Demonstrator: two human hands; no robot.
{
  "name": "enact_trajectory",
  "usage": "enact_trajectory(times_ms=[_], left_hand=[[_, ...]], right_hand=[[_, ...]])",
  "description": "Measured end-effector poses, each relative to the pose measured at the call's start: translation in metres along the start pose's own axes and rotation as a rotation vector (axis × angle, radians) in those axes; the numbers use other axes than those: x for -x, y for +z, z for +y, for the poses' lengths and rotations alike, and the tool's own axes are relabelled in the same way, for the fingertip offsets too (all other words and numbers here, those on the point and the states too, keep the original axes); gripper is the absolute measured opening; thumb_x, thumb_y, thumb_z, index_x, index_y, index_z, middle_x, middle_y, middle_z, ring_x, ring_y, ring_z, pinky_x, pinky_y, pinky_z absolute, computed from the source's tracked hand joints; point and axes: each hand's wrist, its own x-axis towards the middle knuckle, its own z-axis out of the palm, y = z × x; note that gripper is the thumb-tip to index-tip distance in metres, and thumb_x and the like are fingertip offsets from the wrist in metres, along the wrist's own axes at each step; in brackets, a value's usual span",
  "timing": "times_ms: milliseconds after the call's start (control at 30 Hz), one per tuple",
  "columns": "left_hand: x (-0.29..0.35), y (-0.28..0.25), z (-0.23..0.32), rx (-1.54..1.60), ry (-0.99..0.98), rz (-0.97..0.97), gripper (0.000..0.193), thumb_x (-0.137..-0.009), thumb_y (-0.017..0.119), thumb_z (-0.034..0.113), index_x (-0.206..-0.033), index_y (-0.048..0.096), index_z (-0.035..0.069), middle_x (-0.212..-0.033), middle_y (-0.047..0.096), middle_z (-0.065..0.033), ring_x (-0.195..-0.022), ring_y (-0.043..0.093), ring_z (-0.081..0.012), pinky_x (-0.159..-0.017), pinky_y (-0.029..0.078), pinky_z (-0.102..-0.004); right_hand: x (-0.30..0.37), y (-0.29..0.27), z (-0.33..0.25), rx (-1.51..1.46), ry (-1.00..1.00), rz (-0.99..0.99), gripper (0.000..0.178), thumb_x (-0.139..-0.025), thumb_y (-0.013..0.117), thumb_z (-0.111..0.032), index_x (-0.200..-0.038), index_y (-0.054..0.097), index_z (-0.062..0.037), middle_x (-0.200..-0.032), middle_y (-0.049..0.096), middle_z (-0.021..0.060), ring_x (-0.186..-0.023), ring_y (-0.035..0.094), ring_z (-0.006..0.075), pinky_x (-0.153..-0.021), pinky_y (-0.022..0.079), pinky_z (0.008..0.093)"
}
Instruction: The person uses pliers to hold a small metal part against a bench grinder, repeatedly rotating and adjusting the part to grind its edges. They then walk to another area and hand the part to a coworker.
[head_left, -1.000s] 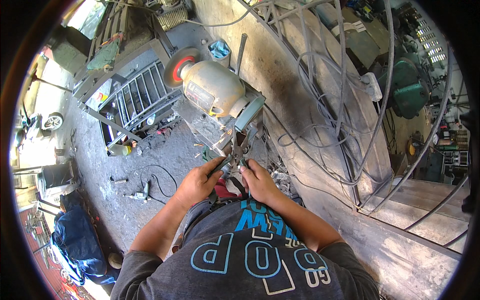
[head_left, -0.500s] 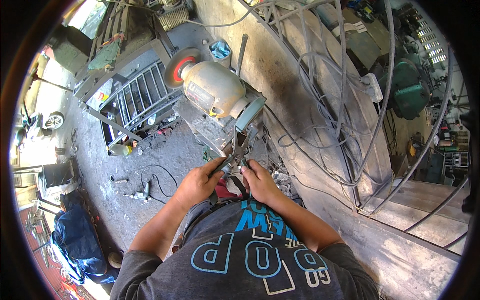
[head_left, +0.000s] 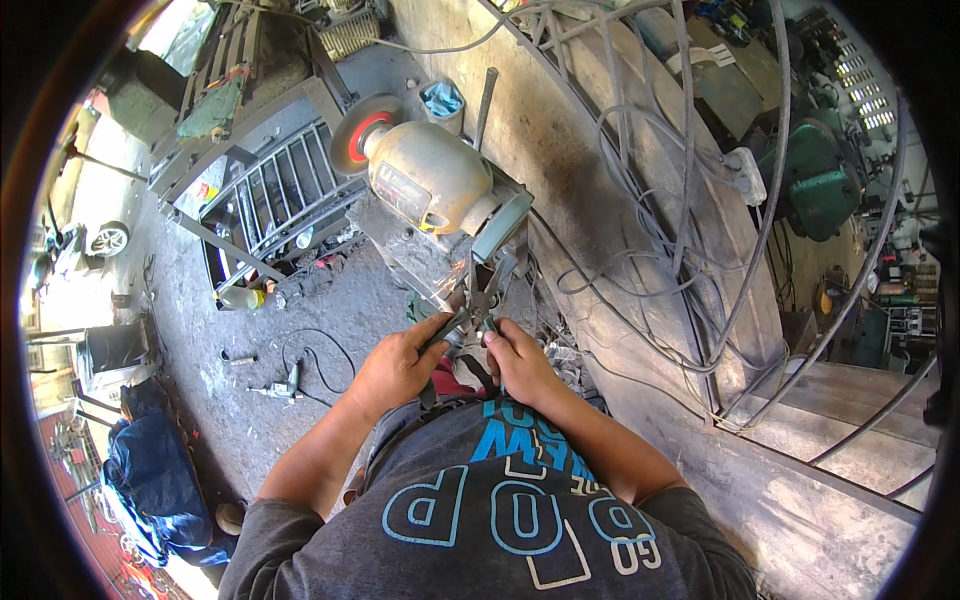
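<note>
A dark metal, plier-like hand tool [head_left: 484, 298] is spread apart in front of my body, its upper end up against the grinding wheel [head_left: 502, 228] on the near side of a bench grinder [head_left: 425, 178]. My left hand [head_left: 402, 358] is closed round one handle, thumb laid along it. On the other handle my right hand [head_left: 519, 360] is closed, fingers curled underneath. Faint orange sparks show just left of the tool, below the wheel. The exact contact point is too small to make out.
The grinder's far wheel [head_left: 362, 135] has a red centre. A metal frame with bars [head_left: 280, 180] stands left of it. Loose cables [head_left: 690, 230] hang over the wall at right. A corded power tool [head_left: 289, 384] lies on the floor; a bucket [head_left: 442, 103] sits behind the grinder.
Orange sparks now show beside the tool below the near wheel. Both hands keep nearly the same place and grip.
</note>
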Motion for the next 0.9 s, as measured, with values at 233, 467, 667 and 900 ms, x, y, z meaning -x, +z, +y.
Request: enact_trajectory(times_ms=[233,467,667,900], left_hand=[[0.001,0.000,0.001,0.016,0.012,0.015,0.044,-0.095,0.060,0.023,-0.136,0.057,0.009,-0.100,0.069,-0.0262,-0.096,0.067,-0.0427,-0.081,0.052,-0.0466],[0.001,0.001,0.002,0.025,0.000,0.005,0.043,-0.095,0.060,0.022,-0.136,0.057,0.008,-0.102,0.069,-0.0262,-0.097,0.067,-0.0425,-0.082,0.053,-0.0459],[0.001,0.003,0.000,0.042,-0.005,0.000,0.043,-0.095,0.060,0.021,-0.136,0.056,0.007,-0.103,0.069,-0.0264,-0.098,0.067,-0.0418,-0.083,0.052,-0.0451],[0.000,0.003,-0.002,0.058,-0.011,-0.014,0.044,-0.096,0.059,0.020,-0.138,0.055,0.009,-0.102,0.069,-0.0260,-0.096,0.068,-0.0413,-0.082,0.053,-0.0442]], right_hand=[[-0.001,0.001,0.002,-0.025,0.002,-0.001,0.026,-0.104,0.046,-0.026,-0.093,0.052,-0.0038,-0.063,0.054,0.0036,-0.052,0.052,0.0134,-0.050,0.042,0.0301],[-0.001,0.000,0.001,-0.015,-0.008,-0.004,0.025,-0.105,0.046,-0.026,-0.093,0.052,-0.0039,-0.063,0.054,0.0034,-0.051,0.051,0.0131,-0.049,0.041,0.0302],[-0.003,0.000,0.011,0.024,-0.040,0.005,0.024,-0.104,0.047,-0.024,-0.093,0.052,-0.0035,-0.061,0.052,0.0026,-0.050,0.050,0.0127,-0.049,0.041,0.0302],[-0.009,0.003,0.025,0.137,-0.170,0.080,0.024,-0.105,0.049,-0.025,-0.095,0.052,-0.0039,-0.063,0.053,0.0024,-0.051,0.051,0.0125,-0.050,0.043,0.0303]])
